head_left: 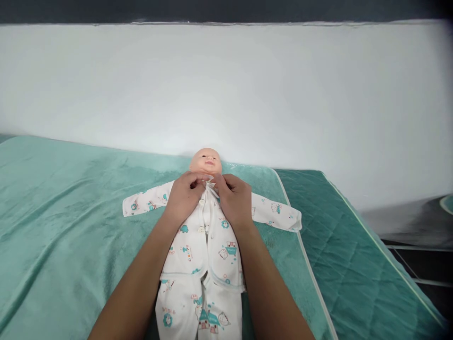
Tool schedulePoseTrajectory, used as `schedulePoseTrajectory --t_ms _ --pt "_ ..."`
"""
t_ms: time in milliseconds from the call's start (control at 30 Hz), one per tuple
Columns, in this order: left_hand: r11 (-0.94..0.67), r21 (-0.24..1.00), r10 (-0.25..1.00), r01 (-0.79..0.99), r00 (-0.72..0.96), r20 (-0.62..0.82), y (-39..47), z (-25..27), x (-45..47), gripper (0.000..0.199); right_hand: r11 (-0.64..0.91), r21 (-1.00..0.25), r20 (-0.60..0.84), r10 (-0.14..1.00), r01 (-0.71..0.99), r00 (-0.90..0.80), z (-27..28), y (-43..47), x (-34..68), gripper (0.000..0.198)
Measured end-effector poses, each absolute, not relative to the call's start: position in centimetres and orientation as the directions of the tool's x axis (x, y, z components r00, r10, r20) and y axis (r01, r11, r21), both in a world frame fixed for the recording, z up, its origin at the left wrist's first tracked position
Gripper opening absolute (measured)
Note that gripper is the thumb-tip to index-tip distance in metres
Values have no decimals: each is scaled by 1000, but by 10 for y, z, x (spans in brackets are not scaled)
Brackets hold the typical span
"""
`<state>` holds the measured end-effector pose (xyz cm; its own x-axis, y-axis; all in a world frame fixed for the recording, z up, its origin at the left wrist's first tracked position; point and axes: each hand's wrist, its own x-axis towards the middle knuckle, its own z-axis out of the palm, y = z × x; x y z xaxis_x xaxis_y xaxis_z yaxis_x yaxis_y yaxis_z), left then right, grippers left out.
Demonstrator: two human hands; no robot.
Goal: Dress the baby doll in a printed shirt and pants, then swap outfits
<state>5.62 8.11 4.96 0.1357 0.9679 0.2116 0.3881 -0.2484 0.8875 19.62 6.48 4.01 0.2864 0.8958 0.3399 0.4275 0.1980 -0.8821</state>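
Observation:
A baby doll [205, 159] lies face up, dressed in a white printed jacket [223, 245] and matching trousers [180, 307]. The jacket's sleeves stretch out to both sides. At the collar, my left hand [186, 196] pinches the left front edge of the jacket near the neck. Close beside it, my right hand [236, 198] pinches the other front edge, its fingertips almost meeting those of the left. Below the hands the jacket front hangs parted, with buttons [201, 229] showing along the left edge. The exact bit of cloth under the fingertips is partly hidden.
The doll rests on a light green blanket [71, 212] with soft folds. To the right, a darker green quilted cover [339, 255] shows beyond the blanket's pale edge. A white wall [226, 85] stands right behind the doll's head. Dark floor tiles [428, 264] lie at far right.

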Motion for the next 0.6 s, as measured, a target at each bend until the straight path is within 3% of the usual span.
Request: schedulePoseTrajectory --t_ms 367,600 --pt "-238 868 971 437 100 216 79 53 58 23 243 -837 406 876 491 259 42 63 195 42" --pt "-283 884 959 372 109 261 79 52 57 26 239 -833 395 888 499 235 43 62 195 44"
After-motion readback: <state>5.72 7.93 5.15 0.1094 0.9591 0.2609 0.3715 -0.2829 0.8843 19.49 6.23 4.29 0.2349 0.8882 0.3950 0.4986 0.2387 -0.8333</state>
